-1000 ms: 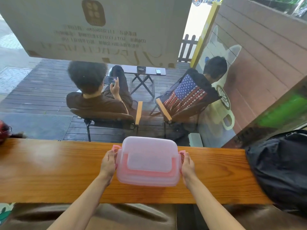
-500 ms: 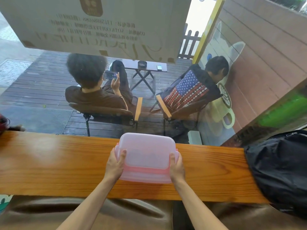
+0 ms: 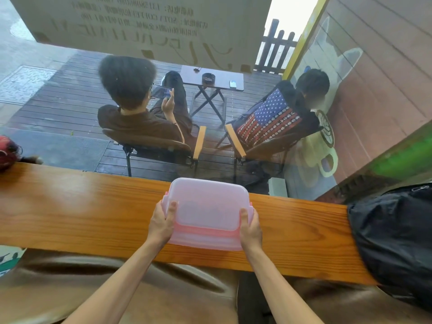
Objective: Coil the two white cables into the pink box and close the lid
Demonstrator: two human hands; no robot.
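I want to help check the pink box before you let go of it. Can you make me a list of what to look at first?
1. Lid sits on the pink box: ok.
2. Side latches snapped down: cannot tell.
3. Both white cables inside: cannot tell, the lid is cloudy.
4. Left hand and right hand hold the box at its sides, thumbs on the lid: ok.
5. Box rests on the wooden counter: ok.
6. Black bag apart from the box: ok.

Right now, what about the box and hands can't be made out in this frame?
- Cables: only faint shapes through the cloudy lid of the box, head view.
- Side clips: covered by the left hand and right hand.
- Whether the lid is latched: cannot tell.
- Fingers: hidden behind the box walls.
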